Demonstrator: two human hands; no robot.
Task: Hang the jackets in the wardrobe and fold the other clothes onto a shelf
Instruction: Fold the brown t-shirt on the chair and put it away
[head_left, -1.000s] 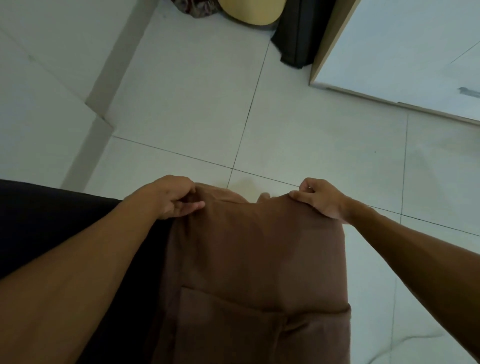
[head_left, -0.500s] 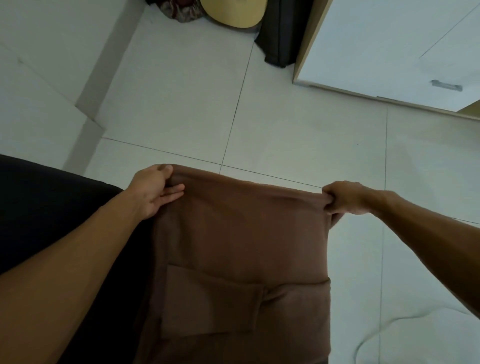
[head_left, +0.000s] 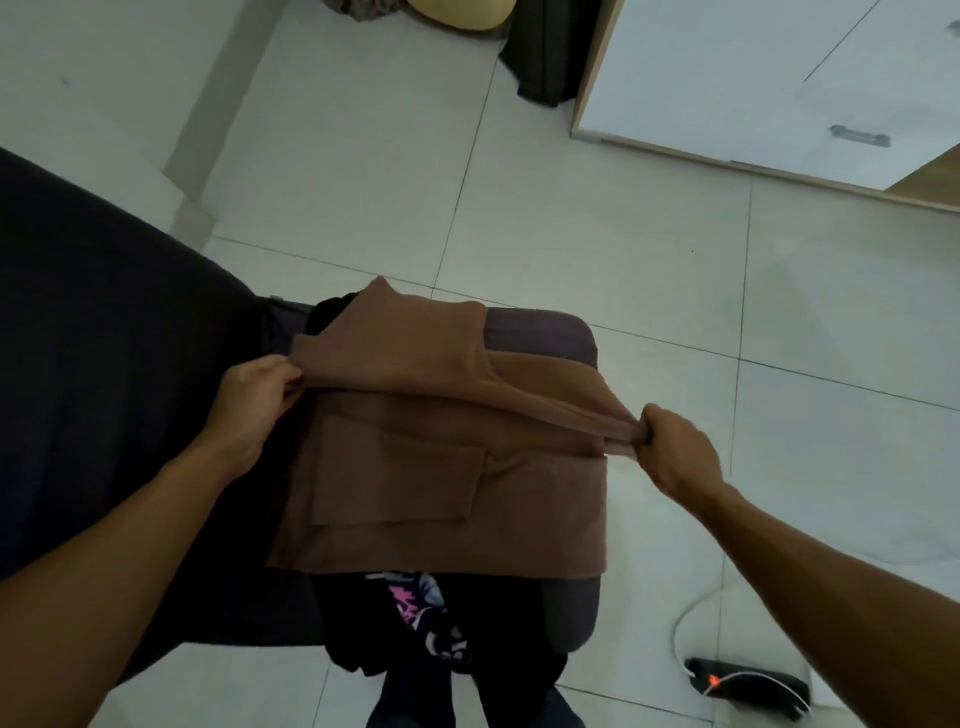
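Observation:
A brown garment with a patch pocket lies partly folded on a grey padded stool. Its upper part is doubled over toward me along a fold line. My left hand pinches the left end of that fold. My right hand grips the right end, bunched in a fist, pulling it taut past the stool's right edge. A dark garment with a pink and white print sticks out from under the brown one near me.
A large dark fabric surface fills the left. A white wardrobe door with a handle stands at the upper right, a black garment hanging beside it. A black power strip with white cable lies on the tiled floor at lower right.
The head view has pulled back and the stool now shows. Both hands have drawn the garment's top edge toward me, folding it over, and the right hand has moved out to the right.

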